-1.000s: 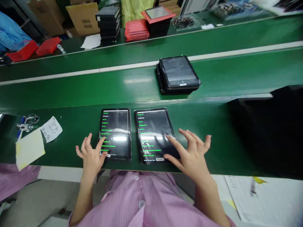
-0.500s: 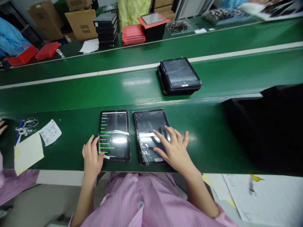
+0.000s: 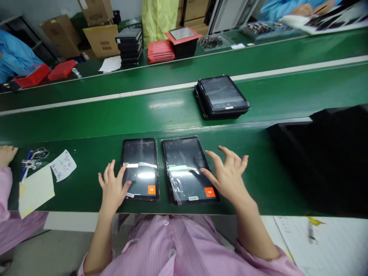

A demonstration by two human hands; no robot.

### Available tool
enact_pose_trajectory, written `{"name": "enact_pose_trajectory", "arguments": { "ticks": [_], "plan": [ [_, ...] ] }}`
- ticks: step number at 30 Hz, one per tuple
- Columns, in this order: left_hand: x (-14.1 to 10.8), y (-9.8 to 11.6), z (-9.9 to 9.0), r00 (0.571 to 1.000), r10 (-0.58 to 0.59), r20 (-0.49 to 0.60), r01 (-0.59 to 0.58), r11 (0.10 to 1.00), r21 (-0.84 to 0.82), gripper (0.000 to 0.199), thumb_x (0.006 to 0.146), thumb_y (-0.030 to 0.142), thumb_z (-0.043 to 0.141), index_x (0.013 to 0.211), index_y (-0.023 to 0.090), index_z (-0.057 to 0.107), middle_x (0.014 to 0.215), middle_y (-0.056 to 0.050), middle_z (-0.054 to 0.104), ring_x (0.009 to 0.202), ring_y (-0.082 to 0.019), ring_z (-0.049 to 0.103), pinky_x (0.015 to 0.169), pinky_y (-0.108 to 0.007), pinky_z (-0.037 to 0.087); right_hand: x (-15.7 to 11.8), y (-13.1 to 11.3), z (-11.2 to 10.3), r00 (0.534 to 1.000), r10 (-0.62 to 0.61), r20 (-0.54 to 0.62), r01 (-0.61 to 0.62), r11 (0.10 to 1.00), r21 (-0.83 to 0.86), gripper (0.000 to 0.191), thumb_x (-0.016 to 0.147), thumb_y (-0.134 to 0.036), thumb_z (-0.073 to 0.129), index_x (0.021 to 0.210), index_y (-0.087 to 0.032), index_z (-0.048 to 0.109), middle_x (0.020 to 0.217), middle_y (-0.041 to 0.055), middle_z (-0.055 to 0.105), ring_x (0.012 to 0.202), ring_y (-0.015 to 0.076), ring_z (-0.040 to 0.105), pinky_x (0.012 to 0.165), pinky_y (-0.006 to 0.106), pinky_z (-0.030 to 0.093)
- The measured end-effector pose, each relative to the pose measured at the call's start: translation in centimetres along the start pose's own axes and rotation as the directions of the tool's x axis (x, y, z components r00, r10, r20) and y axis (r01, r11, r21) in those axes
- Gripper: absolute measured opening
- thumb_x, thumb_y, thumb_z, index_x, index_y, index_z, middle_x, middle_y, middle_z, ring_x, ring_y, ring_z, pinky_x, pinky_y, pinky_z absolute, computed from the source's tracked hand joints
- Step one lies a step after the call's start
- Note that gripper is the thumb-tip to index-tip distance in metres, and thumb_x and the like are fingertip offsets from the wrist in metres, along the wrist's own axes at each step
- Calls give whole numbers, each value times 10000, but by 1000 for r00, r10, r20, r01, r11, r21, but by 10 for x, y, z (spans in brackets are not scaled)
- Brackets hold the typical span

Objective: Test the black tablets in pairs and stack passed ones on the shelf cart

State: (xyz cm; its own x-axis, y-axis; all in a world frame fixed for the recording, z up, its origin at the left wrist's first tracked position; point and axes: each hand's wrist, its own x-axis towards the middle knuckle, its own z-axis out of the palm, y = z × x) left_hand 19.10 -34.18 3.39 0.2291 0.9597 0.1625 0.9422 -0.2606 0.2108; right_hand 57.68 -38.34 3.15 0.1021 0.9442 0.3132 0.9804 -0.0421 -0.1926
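Two black tablets lie side by side, screens up, on the green bench in front of me. The left tablet (image 3: 140,157) has a dark screen with a small white bar and an orange "Fail" box. On the right tablet (image 3: 184,153) a green bar and another orange box show, and loose clear film wrinkles along its left side. My left hand (image 3: 111,188) is open at the left tablet's left edge, its forefinger and thumb over the screen. With fingers spread, my right hand (image 3: 230,176) hovers at the right tablet's right edge, thumb over the screen. Neither hand holds anything.
A stack of tablets (image 3: 221,94) sits beyond on the green surface. A large black box-like object (image 3: 324,165) stands at right. Keys (image 3: 36,157), a handwritten note (image 3: 63,165) and yellowish paper (image 3: 36,189) lie at left, near another person's hand (image 3: 7,155).
The left tablet's green text list has given way to a dark screen with a bar and orange box. The right tablet now shows similar boxes. My right hand has shifted right, off most of its screen.
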Motion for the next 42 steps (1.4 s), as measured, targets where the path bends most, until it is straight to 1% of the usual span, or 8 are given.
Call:
{"name": "enact_pose_trajectory", "arguments": {
  "ticks": [5,11,14,19,25,33,39,42],
  "plan": [
    [30,-2,-22,992,66,-111,-64,998,19,964,884,801,69,1543,137,301,1573,-248,282,1448,-394,295,1169,-675,121,33,12,-12,997,2,-80,1,999,39,565,967,-531,450,1436,-218,421,1443,208,367,1321,433,359,1080,762,173],
    [118,23,-41,910,369,190,-385,921,55,694,1008,597,323,1535,146,301,1564,-202,362,1408,-337,414,1133,-482,381,100,13,20,984,-179,2,173,953,248,472,1004,-517,352,1337,-252,554,1340,164,506,1271,355,441,1094,634,273],
    [145,51,-30,854,465,234,-499,858,119,736,996,510,463,1571,136,196,1606,-221,274,1449,-353,352,1171,-519,316,112,21,47,974,-221,-39,223,928,300,460,1020,-489,310,1161,-263,685,1321,141,526,1256,335,455,1105,614,252],
    [148,74,-12,741,536,404,-601,798,41,845,966,533,528,1592,191,76,1645,-232,121,1486,-387,260,1163,-668,205,106,40,65,973,-219,-67,229,912,340,507,1027,-478,297,1135,-265,744,1288,140,550,1209,330,477,1051,579,317],
    [131,65,-35,595,630,500,-635,749,-188,738,978,504,518,1583,279,160,1608,-160,292,1443,-335,367,1154,-530,316,102,42,50,952,-297,-75,303,883,358,539,1029,-496,333,837,-291,793,1281,77,585,1190,310,495,1139,598,187],
    [153,62,-7,641,640,424,-640,751,-165,811,962,514,551,1584,249,103,1657,-212,56,1510,-382,188,1176,-685,118,99,33,52,965,-261,-23,255,918,304,493,1021,-527,327,1163,-304,742,1370,121,514,1265,347,428,1114,620,226],
    [150,56,-33,550,696,461,-633,708,-314,582,998,494,491,1513,273,334,1526,-113,429,1415,-280,404,1177,-483,310,98,35,41,954,-288,-87,293,822,488,649,1031,-564,220,922,-274,791,1296,89,585,1189,309,518,1103,547,300],
    [158,46,-41,637,638,432,-598,763,-245,524,1011,486,464,1474,251,398,1485,-113,471,1366,-272,452,1146,-462,355,98,39,41,972,-194,-130,233,830,506,653,1034,-546,196,987,-267,785,1253,94,608,1158,297,543,1064,516,355]
  ]
}}
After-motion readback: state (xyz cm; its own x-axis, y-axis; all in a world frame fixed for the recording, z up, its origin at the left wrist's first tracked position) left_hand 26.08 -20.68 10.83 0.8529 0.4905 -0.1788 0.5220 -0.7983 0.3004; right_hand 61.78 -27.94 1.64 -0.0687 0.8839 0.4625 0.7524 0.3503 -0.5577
